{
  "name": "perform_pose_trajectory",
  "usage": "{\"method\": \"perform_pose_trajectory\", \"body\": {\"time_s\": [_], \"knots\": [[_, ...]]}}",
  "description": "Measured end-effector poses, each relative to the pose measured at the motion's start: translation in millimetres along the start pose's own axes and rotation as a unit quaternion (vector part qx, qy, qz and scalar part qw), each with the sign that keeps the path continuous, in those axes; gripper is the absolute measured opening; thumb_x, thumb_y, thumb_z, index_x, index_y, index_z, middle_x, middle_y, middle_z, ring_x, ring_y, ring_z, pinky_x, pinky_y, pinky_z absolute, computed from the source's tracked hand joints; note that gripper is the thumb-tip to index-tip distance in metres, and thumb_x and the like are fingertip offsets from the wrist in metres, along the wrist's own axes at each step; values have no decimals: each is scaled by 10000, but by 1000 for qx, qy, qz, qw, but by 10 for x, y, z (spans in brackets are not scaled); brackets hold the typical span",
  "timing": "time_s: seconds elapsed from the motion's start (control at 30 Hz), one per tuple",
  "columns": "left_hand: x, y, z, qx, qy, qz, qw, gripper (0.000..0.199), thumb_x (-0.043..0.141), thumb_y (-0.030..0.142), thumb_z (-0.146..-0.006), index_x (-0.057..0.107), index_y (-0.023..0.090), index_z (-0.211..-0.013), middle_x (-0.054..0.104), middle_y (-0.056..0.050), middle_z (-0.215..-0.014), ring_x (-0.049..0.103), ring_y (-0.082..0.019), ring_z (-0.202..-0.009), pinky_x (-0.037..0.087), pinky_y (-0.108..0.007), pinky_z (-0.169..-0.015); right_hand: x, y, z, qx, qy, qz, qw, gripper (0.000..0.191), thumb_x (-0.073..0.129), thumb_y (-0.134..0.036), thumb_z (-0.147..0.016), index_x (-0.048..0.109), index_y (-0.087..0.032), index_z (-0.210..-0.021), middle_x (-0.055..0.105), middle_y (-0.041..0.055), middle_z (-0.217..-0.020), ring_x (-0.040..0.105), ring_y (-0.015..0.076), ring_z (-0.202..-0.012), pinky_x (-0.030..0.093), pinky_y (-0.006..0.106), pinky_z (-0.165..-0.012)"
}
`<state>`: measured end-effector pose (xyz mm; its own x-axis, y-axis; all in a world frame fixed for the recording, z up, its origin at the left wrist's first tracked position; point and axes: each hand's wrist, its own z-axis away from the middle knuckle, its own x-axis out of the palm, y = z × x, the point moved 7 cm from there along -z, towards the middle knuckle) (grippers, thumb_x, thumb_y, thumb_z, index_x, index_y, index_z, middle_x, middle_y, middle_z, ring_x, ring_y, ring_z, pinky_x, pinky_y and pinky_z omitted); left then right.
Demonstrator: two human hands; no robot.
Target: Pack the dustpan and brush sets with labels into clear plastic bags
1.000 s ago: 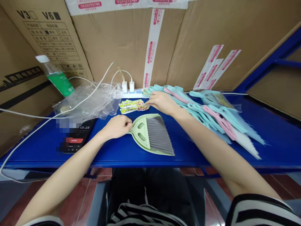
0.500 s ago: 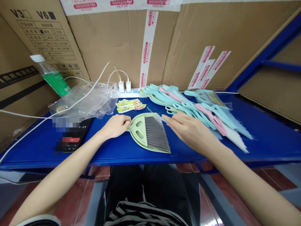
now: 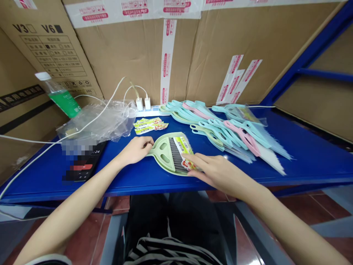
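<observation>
A light green dustpan [image 3: 159, 141] lies on the blue table, with a small brush fitted into it; the grey bristles [image 3: 174, 154] fan out to the right. My left hand [image 3: 137, 149] is closed around the handle end, which it mostly hides. Across the bristles lies a yellow, white and red label card [image 3: 184, 145]. My right hand [image 3: 212, 167] grips the card's lower right part, thumb below and fingers above. More label cards [image 3: 150, 125] lie in a small pile behind the dustpan.
At the right lie several blue, pink and green brushes [image 3: 242, 136] and a heap of similar handled pieces [image 3: 184, 112]. A power strip [image 3: 143, 112] stands behind. Clear plastic bags [image 3: 96, 119], a bottle [image 3: 62, 97], a phone [image 3: 89, 162] and a white cable [image 3: 91, 121] occupy the left.
My right hand has moved down and left and now has the label card lying over the bristles. My left hand stays at the dustpan handle. The view has shifted slightly.
</observation>
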<state>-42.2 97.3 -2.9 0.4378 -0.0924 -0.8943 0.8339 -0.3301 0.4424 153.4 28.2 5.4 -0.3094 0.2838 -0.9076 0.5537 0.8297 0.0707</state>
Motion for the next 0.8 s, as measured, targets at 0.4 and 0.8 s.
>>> {"method": "perform_pose_trajectory", "body": {"time_s": [0.4, 0.8], "knots": [[-7, 34, 0, 16, 6, -3, 1000, 218, 338, 241, -767, 538, 212, -685, 537, 38, -578, 469, -135, -532, 372, -252, -593, 435, 745, -199, 28, -51, -238, 969, 717, 634, -590, -855, 493, -236, -1463, 456, 115, -1527, 300, 324, -1462, 291, 587, -1161], [17, -4, -9, 2, 4, -1, 1000, 220, 349, 234, -769, 549, 211, -682, 557, 32, -592, 495, -144, -552, 377, -262, -619, 564, 737, -104, 52, -73, -247, 965, 716, 621, -572, -869, 461, -241, -1484, 451, 96, -1533, 320, 295, -1458, 300, 540, -1177]]}}
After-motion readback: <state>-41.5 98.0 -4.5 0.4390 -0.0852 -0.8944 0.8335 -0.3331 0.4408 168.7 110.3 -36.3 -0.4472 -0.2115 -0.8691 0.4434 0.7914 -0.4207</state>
